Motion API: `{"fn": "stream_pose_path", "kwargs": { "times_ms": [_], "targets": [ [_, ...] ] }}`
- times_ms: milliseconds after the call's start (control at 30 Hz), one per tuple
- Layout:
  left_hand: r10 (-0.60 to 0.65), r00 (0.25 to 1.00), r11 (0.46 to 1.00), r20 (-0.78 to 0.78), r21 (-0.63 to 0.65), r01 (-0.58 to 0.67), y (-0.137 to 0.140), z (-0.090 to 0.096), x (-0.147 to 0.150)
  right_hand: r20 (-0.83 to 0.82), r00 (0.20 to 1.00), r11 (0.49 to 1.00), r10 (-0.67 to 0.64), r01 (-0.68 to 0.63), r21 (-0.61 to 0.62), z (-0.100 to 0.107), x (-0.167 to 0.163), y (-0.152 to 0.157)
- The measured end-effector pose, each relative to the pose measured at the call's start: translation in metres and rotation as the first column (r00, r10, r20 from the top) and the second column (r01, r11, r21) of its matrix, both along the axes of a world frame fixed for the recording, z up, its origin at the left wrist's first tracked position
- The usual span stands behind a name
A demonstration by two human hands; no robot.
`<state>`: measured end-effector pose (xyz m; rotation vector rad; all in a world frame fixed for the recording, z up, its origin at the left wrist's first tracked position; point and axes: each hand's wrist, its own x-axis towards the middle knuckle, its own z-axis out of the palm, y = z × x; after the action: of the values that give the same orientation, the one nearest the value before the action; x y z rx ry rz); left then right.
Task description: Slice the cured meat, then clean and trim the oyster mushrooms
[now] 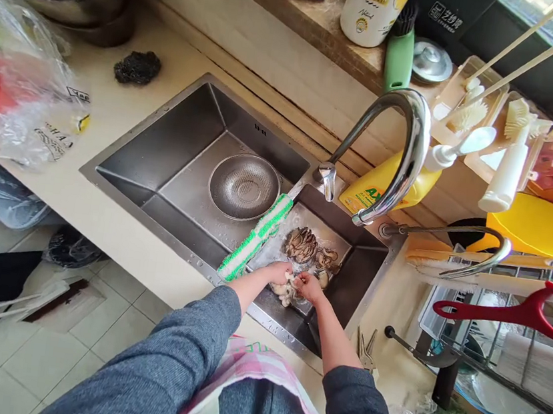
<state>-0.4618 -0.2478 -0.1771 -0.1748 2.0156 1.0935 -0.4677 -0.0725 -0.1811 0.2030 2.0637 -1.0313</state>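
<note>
Low in the right basin of the steel sink [370,262], my left hand [278,272] and my right hand [309,285] meet over a pale clump of oyster mushrooms [284,294]. Fingers of both hands are closed on this clump, one from each side. Just beyond them lies a larger brown oyster mushroom cluster [301,244], gills showing. Smaller mushroom pieces [328,260] rest to its right. Beneath the mushrooms, a clear plastic bag seems to be spread; its edges are hard to make out. My palms are turned away and partly hidden.
A green-and-white cloth [255,238] drapes over the sink divider. The left basin holds a metal strainer [244,187]. A curved faucet [411,136] arches above the right basin, beside a yellow detergent bottle [385,180]. To the right stands a dish rack with a red peeler [510,309].
</note>
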Motion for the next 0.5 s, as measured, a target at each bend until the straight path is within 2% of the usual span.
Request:
{"fn": "stream_pose_path", "kwargs": {
  "times_ms": [100, 200, 367, 500],
  "targets": [
    [-0.016, 0.999, 0.99, 0.05, -0.138, 0.023, -0.007, -0.003, -0.003, -0.022, 0.996, 0.993, -0.09, 0.091, 0.069, -0.007, -0.002, 0.005],
    [0.013, 0.999, 0.981, 0.031, -0.196, -0.007, -0.012, -0.004, -0.005, -0.014, 0.985, 0.983, -0.17, 0.171, 0.064, -0.013, 0.003, -0.004],
    [0.081, 0.997, 0.994, -0.007, -0.075, -0.081, -0.001, 0.0, -0.007, 0.055, 0.962, 0.958, -0.266, 0.27, -0.092, -0.016, 0.015, -0.031],
    [0.14, 0.989, 0.99, 0.052, 0.015, -0.141, 0.007, -0.005, -0.003, 0.062, 0.957, 0.94, -0.283, 0.289, -0.179, -0.013, 0.019, -0.027]
  ]
}}
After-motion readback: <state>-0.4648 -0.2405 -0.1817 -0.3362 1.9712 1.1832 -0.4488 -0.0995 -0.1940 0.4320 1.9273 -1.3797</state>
